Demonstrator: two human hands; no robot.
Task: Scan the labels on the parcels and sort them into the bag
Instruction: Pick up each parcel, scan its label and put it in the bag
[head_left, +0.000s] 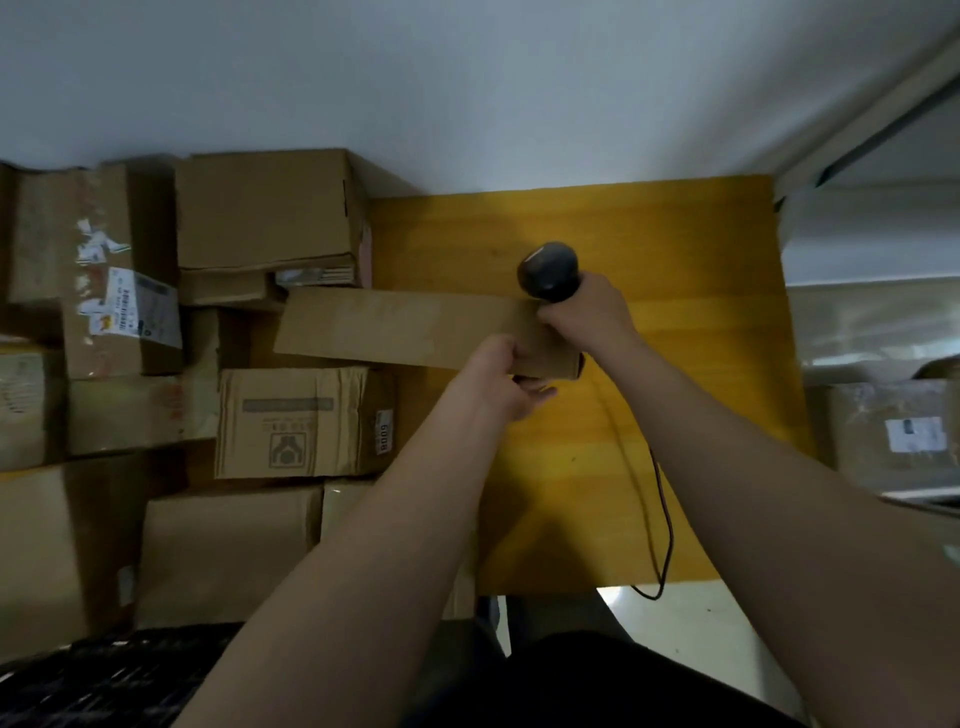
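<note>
A long, flat cardboard parcel (405, 327) is held above the left edge of the yellow wooden table (675, 249). My left hand (506, 384) grips its right end from below, fingers curled under the edge. My right hand (587, 317) grips the handle of a black barcode scanner (550, 270), whose head sits just above the parcel's right end. The scanner's black cable (660, 493) runs down the table to its front edge. No label shows on the parcel's upper face.
Several cardboard boxes (270, 208) are stacked at the left, some with white labels (135, 309). Another labelled box (893, 431) sits at the right. A dark woven bag (104, 675) lies at the bottom left. A white wall stands behind.
</note>
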